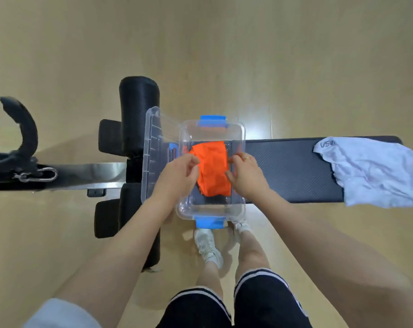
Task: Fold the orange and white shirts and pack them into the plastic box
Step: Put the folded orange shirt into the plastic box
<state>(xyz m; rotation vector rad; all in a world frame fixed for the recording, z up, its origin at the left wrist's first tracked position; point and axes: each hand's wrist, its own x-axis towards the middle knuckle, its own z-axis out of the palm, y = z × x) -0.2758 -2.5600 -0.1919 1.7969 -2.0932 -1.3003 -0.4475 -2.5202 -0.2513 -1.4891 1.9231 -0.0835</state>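
**Orange shirt going into the plastic box**

Orange shirt (212, 168) is what both my hands are on, but nearest to me come my own legs: black shorts (231, 308) with white stripes at the hem, and below them my white sneakers (208, 247) on the pale wood floor (224, 55). My bare forearms reach forward from there over the near edge of the plastic box (241, 133).

My left hand (177, 176) is at the left edge of the folded orange shirt, fingers curled and pinching the fabric. My right hand (245, 174), with a ring on one finger, pinches the right edge the same way. The shirt is folded into a compact bundle and sits inside the clear box, between my two hands.

The box has blue latches at its near and far ends and rests on the black padded bench (290, 169). Its clear lid (153, 147) stands tilted against the box's left side.

To the right, well apart from the box, the white shirt (376, 171) lies crumpled and unfolded on the far end of the bench, partly hanging over its edge. To the left are the bench's black foam rollers (136, 114), a metal bar (94, 172) and a strap with a carabiner (38, 175).
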